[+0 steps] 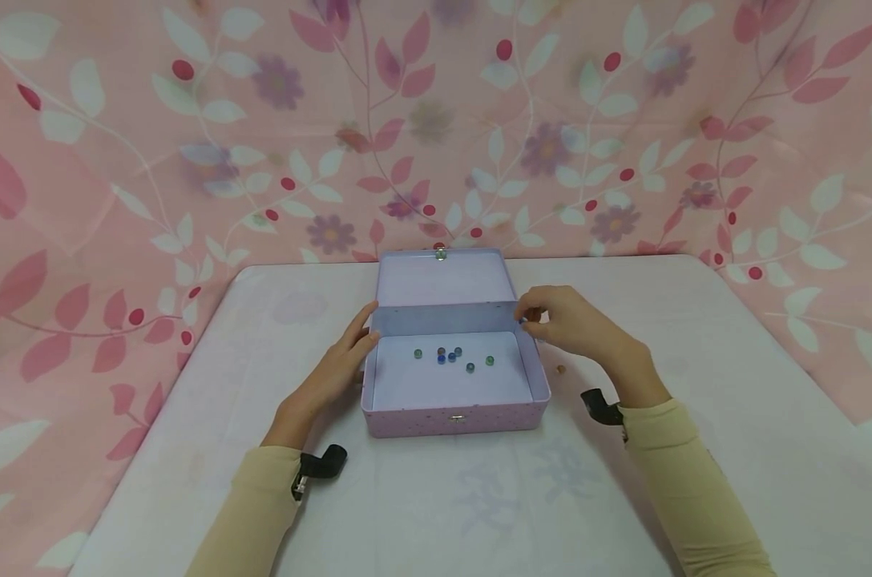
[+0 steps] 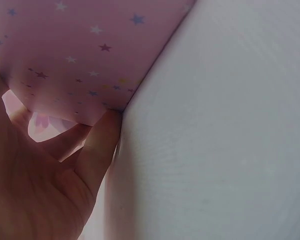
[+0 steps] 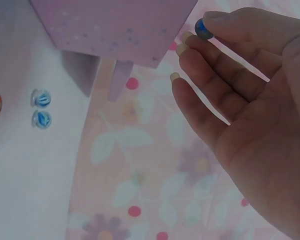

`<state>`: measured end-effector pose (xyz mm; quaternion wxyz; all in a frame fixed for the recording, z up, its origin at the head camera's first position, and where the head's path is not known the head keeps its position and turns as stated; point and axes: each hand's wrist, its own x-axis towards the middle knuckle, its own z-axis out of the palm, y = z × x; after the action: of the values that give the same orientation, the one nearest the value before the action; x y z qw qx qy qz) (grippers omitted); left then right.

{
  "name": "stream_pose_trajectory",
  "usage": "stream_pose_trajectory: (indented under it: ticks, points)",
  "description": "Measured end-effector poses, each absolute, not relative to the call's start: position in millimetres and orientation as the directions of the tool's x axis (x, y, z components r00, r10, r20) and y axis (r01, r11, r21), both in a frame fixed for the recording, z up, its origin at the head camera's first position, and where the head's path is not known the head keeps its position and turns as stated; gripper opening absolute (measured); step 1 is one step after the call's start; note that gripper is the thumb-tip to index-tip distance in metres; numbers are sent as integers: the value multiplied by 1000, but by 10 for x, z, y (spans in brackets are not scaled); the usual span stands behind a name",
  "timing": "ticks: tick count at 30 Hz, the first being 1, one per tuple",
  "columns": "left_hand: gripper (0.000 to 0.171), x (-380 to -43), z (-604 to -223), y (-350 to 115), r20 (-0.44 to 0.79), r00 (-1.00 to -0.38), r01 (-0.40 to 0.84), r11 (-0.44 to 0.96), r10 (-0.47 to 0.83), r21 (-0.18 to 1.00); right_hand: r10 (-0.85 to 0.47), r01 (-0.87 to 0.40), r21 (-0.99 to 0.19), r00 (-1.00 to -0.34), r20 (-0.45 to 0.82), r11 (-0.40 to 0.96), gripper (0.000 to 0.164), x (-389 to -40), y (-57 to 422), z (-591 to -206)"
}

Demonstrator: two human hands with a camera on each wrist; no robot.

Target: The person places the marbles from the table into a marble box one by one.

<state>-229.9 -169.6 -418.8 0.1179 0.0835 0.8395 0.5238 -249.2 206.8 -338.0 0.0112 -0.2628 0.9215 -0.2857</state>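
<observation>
An opened purple tin box (image 1: 455, 422) with a star pattern stands on the table, its hinged lid (image 1: 443, 280) raised at the back. Several blue, green and brownish glass marbles (image 1: 452, 357) lie on its pale floor. My left hand (image 1: 331, 369) holds the box's rear left corner; in the left wrist view its fingers (image 2: 101, 142) press against the starry wall. Beside the right rear corner, above the rim, my right hand (image 1: 573, 320) pinches a blue marble (image 3: 204, 29) between thumb and forefinger, the other fingers loosely bent.
On the table right of the box lies an orange marble (image 1: 561, 369). Two clear marbles with blue swirls (image 3: 41, 119) sit near the box in the right wrist view. A white cloth (image 1: 421, 513) covers the table; a pink floral curtain (image 1: 436, 136) hangs behind it.
</observation>
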Motion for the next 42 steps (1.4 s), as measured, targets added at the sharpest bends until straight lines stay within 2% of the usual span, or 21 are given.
stream_pose_trajectory:
  ticks: [10,16,22,32,42]
  points:
    - [54,-2300,-4188,-1688,-112,-959,14,439,261,899,-533,-536,-414,-836,133,736,13,-2385,1828,-3375]
    - [53,-2304,-4190,-1688,-110,-958,15,430,265,903,-585,-586,-334,-803,117,738,11,-2399,1717,-3480]
    - [55,-2305,-4179,-1681,-107,-955,20,420,276,907,-596,-596,-255,-798,84,762,9,-2401,1629,-3588]
    - [54,-2300,-4170,-1678,-114,-956,11,420,271,908,-600,-597,-205,-798,55,776,9,-2398,1544,-3717]
    - [58,-2288,-4170,-1686,-122,-958,4,437,260,900,-635,-643,-97,-765,108,759,7,-2367,1506,-3777]
